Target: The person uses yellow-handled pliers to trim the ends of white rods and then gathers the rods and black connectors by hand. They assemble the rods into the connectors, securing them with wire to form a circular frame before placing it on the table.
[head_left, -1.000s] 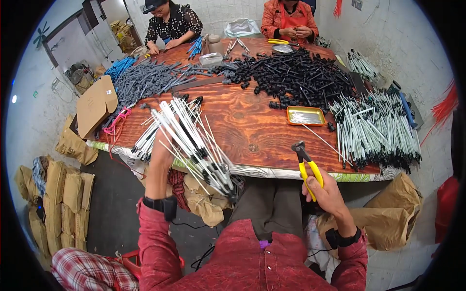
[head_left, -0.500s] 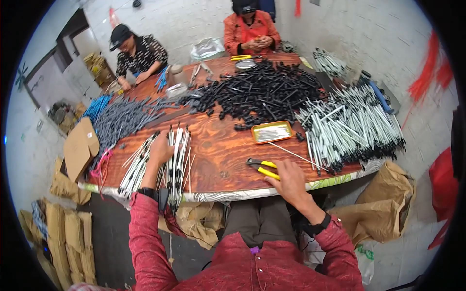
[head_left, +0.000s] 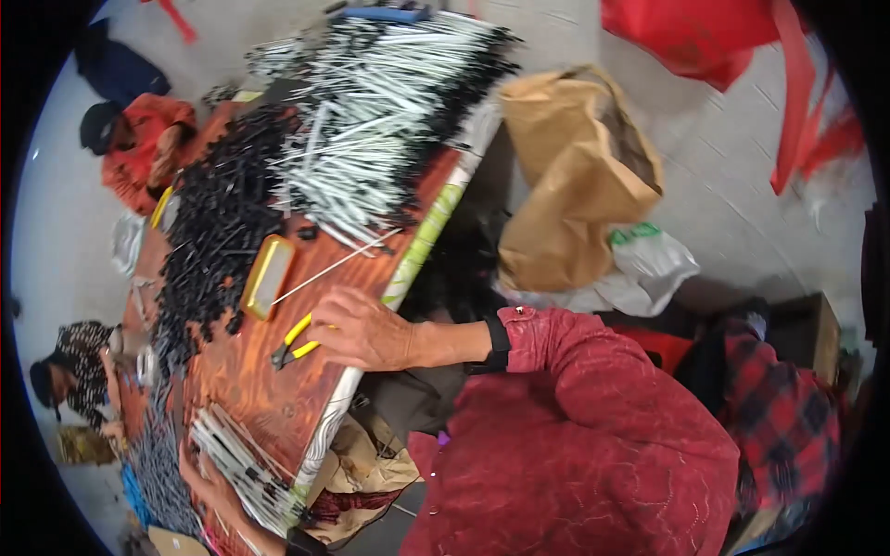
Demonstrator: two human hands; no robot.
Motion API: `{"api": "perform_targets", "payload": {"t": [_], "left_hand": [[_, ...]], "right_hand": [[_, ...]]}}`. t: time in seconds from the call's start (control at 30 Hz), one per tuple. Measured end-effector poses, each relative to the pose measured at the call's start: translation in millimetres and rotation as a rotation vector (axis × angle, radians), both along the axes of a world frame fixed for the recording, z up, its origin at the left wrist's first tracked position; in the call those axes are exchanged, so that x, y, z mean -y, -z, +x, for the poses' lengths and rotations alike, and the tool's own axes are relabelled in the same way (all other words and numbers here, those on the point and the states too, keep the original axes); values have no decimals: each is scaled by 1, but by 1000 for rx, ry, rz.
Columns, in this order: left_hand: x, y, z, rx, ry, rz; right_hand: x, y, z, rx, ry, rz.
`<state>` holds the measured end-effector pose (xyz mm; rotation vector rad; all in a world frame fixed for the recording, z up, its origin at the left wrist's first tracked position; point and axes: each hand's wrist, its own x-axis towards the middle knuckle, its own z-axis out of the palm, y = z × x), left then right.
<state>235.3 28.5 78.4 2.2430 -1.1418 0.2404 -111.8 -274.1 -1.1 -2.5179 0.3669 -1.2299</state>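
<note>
My right hand (head_left: 362,332) lies over the yellow handles of a pair of pincers (head_left: 295,345) near the table's front edge. The dark jaws point left, and the palm hides the handle ends. At the lower left, my left hand (head_left: 211,482) rests against a bundle of thin white rods (head_left: 243,456) with black parts on them. Its fingers look stretched out along the bundle's side, slightly blurred. A single thin white rod (head_left: 334,267) lies on the table beyond my right hand, touching or close to a yellow-rimmed tray (head_left: 267,278) of fine pale pieces.
White rods with black ends (head_left: 371,120) are heaped at the far end of the wooden table (head_left: 250,371). Black parts (head_left: 222,195) and grey parts (head_left: 167,463) lie along the far side, where two people work. A brown paper sack (head_left: 565,176) stands beside the table.
The whole view has swung right and tilted, so the table now runs diagonally. My left hand has shifted to the side of the rod bundle. My right hand stays on the pincers.
</note>
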Motion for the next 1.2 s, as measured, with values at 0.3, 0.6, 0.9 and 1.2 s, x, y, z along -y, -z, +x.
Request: {"api": "perform_targets", "payload": {"t": [0.3,0.6,0.9,1.2], "left_hand": [[25,-61,-158,-120,254,92],[89,-16,-228,-384,727,240],[98,38,-234,-380,666,57],[97,65,-188,-471,318,-314]], "right_hand": [[5,84,-129,-435,197,371],[-2,94,-202,-608,244,601],[20,-40,-129,-429,-131,703],[75,-115,28,-491,-329,307]]}}
